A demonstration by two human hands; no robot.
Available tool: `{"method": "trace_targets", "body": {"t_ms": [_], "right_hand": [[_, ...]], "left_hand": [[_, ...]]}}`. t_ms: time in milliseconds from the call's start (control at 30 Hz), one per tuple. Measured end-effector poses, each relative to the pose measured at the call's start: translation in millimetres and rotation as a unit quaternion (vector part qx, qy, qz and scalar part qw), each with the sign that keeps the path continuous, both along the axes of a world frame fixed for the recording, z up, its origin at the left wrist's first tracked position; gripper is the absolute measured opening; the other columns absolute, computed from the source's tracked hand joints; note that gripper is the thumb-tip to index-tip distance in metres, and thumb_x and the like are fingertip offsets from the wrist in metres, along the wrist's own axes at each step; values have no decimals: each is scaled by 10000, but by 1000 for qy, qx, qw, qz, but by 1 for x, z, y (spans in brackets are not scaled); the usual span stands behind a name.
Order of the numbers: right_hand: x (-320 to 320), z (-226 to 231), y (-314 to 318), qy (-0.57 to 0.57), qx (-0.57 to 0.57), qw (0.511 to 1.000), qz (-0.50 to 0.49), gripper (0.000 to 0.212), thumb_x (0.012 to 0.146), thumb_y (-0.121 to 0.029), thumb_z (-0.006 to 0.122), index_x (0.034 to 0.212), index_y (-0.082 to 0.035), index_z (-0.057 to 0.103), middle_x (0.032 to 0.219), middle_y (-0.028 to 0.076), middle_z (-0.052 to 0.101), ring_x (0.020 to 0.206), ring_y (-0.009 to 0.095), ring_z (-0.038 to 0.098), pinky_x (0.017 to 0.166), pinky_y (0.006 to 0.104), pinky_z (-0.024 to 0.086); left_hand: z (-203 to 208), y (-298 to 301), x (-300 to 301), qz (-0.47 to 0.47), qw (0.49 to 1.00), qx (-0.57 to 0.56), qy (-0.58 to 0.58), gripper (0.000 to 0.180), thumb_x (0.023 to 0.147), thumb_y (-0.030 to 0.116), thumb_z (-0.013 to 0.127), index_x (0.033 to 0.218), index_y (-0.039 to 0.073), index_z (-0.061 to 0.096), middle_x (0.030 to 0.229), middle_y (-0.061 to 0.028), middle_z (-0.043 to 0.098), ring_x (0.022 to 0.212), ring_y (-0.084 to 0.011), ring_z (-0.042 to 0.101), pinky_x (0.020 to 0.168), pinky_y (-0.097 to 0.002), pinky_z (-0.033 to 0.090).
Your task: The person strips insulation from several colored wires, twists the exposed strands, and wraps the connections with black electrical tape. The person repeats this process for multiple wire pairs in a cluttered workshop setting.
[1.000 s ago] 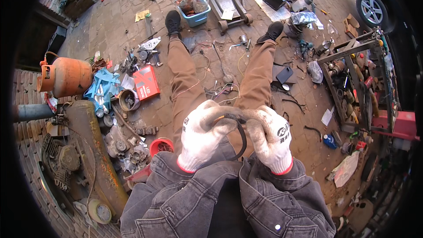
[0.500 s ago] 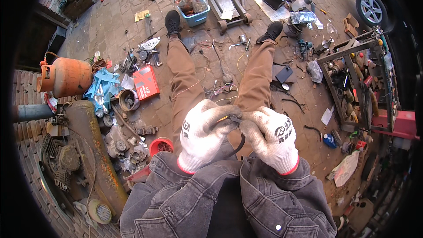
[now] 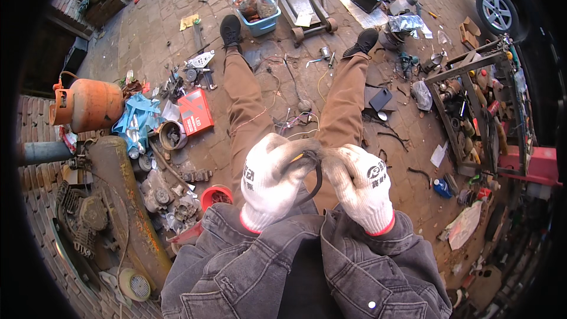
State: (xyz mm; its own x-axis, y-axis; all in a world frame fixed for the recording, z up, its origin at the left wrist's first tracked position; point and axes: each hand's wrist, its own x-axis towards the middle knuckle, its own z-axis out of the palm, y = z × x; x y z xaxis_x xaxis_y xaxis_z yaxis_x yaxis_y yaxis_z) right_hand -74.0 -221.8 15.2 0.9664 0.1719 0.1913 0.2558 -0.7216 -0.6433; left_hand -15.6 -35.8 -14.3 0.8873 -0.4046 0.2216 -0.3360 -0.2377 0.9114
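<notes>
In front of my lap, both hands wear white knitted gloves with red cuffs and grey-stained fingers. My left hand (image 3: 273, 180) is closed, its curled fingers gripping a thin black cable (image 3: 319, 186) with a short yellow piece (image 3: 297, 157) showing between the fingers. The cable curves down from the fingertips and back under that hand. My right hand (image 3: 358, 184) is closed too, its thumb and fingers pinched at the same spot, touching the left fingertips. The cable's end is hidden among the fingers. Below, loose thin wires (image 3: 298, 121) lie on the bricks between my legs.
An orange gas cylinder (image 3: 91, 104), a red box (image 3: 195, 111) and a red bucket (image 3: 216, 196) stand left. Ahead are a blue basket (image 3: 263, 23) and a floor jack (image 3: 299, 3). At right, a metal frame (image 3: 443, 106) surrounds tools, with a phone (image 3: 380, 100) nearer.
My right hand has shifted slightly left and turned a little, closing up against the left fingertips. The black cable's loop has moved slightly left. My left hand stays nearly in place.
</notes>
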Motion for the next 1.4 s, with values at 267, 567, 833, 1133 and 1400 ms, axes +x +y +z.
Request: {"method": "trace_targets", "body": {"t_ms": [267,567,833,1133,1400], "right_hand": [[-2,8,0,-8,-24,1000,-6,241,878,-75,618,1108,-27,668,1010,141,677,855,304,676,713,383,558],[8,16,7,40,-127,991,-10,233,947,-281,644,1088,-100,684,818,93,648,636,261,646,559,372,516],[14,9,-14,4,-55,997,47,283,810,-250,763,1046,-94,746,772,84,642,681,281,653,605,369,514],[15,0,-33,19,-11,997,71,198,848,-184,729,964,-24,724,862,128,700,787,315,692,697,380,538],[10,-12,-12,104,131,985,45,154,943,-133,628,922,6,691,750,81,640,646,185,600,608,310,477]], "left_hand": [[-6,2,1,10,988,65,-139,396,712,123,755,1106,108,721,826,-81,638,724,-287,604,695,-402,465],[-5,3,1,9,989,78,-127,336,716,123,715,1049,81,727,785,-87,640,717,-290,607,675,-399,479],[0,7,3,-31,992,61,-104,352,719,182,718,1057,85,729,790,-101,634,719,-292,606,667,-403,471],[4,7,0,-46,982,113,-144,417,661,105,770,1075,117,718,767,-70,600,711,-286,587,668,-406,438],[1,3,-3,-33,987,91,-125,411,677,86,761,1087,90,719,782,-82,612,707,-287,599,662,-398,448]]}}
